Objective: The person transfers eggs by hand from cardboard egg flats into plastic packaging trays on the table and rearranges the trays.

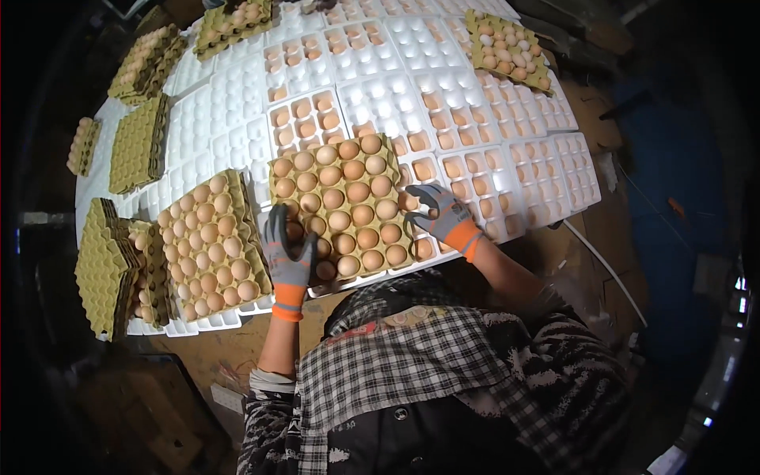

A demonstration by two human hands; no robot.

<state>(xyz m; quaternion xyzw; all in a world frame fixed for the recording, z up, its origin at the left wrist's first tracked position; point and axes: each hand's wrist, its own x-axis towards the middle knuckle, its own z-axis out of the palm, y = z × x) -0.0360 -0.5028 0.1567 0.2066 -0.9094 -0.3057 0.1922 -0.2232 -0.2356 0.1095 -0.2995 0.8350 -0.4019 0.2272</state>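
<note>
A pulp egg tray [380, 266] full of brown eggs lies on top of white plastic egg trays in front of me. My left hand [289, 252], in a grey glove with an orange cuff, is at its left edge, thumb and fingers apart over the eggs there. At the right edge is my right hand [442, 217], gloved the same way, its fingers spread and curved beside the tray's side; whether the fingertips touch it is unclear. To the left of my left hand, a stack of pulp trays [258, 279] carries another full layer of eggs.
White plastic trays [380, 101], some cells holding eggs, cover the table. Stacked pulp trays [139, 142] stand at the left, with more egg-filled ones [148, 56] behind. A pulp tray with eggs [510, 50] lies at the far right. A pale cable [605, 270] hangs beyond the right edge.
</note>
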